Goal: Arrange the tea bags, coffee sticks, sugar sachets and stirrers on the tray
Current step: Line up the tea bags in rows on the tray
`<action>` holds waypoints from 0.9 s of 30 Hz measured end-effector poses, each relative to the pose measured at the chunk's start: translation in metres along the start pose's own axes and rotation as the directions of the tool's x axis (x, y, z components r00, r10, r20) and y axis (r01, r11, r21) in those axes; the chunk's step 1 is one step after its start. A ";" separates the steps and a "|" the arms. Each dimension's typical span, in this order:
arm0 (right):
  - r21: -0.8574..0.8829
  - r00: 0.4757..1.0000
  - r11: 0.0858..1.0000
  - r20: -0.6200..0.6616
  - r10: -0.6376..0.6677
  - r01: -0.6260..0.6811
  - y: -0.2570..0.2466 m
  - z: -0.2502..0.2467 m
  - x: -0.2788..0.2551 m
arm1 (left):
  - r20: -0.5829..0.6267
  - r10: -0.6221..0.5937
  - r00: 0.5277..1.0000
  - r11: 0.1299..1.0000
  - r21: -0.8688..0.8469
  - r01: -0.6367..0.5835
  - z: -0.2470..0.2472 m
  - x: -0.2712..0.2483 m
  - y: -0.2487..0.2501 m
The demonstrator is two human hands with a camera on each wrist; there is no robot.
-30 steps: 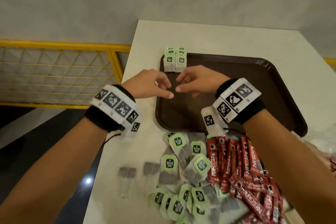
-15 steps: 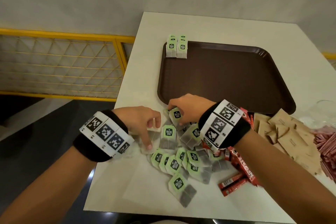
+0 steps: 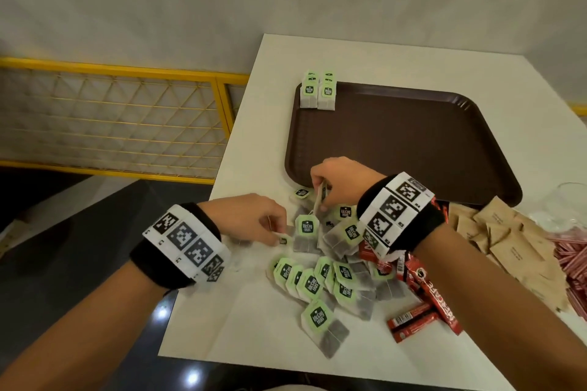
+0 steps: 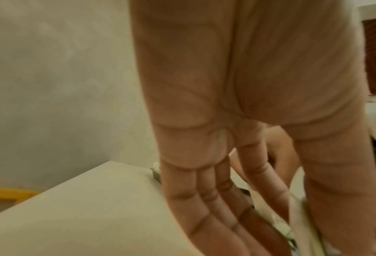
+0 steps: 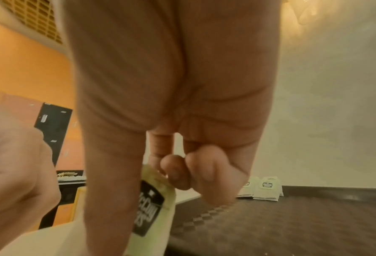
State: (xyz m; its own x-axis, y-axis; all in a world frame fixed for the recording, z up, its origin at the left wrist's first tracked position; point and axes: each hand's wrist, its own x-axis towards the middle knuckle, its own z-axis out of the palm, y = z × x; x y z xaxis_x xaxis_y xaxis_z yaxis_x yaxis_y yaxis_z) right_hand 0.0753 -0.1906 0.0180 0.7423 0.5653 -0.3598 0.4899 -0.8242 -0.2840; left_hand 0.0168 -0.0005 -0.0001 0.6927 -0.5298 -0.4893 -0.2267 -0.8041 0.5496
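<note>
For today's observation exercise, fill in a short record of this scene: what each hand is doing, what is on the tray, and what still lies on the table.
left hand: pinches a green-tagged paper tea bag at the edge of the loose pile
right hand: grips another green-tagged tea bag, lifted on edge
dark brown plastic tray: two short rows of tea bags at its far left corner, otherwise bare
white table: loose tea bag pile, red coffee sticks, brown paper sugar sachets, pink striped stirrers
</note>
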 end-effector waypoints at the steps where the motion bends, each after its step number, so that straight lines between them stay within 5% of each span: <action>1: 0.032 1.000 1.000 -0.005 0.002 -0.001 0.003 -0.003 -0.001 | -0.032 0.011 0.999 0.997 -0.071 -0.013 -0.005 -0.001 -0.001; 8: 0.175 1.000 0.984 -0.012 0.028 -0.026 0.018 -0.029 -0.013 | -0.356 -0.005 0.934 0.772 -0.595 -0.223 -0.055 -0.005 0.000; 13: 0.327 0.993 0.945 -0.115 0.022 0.017 0.026 -0.049 -0.002 | -0.360 -0.133 0.923 0.565 -0.793 -0.228 -0.096 0.023 0.000; 27: 0.617 0.966 0.763 -0.017 0.258 -0.193 0.102 -0.097 0.109 | -0.406 -0.264 0.875 0.737 -0.670 -0.089 -0.160 0.152 -0.029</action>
State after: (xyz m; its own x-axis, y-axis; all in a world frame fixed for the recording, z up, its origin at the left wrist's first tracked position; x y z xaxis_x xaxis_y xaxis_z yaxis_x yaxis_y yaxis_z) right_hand 0.2505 -0.2159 0.0362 0.8512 0.3332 -0.4055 -0.0509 -0.7165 -0.6957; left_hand 0.2381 -0.0145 0.0183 0.9440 -0.1416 -0.2979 0.2301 -0.3645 0.9023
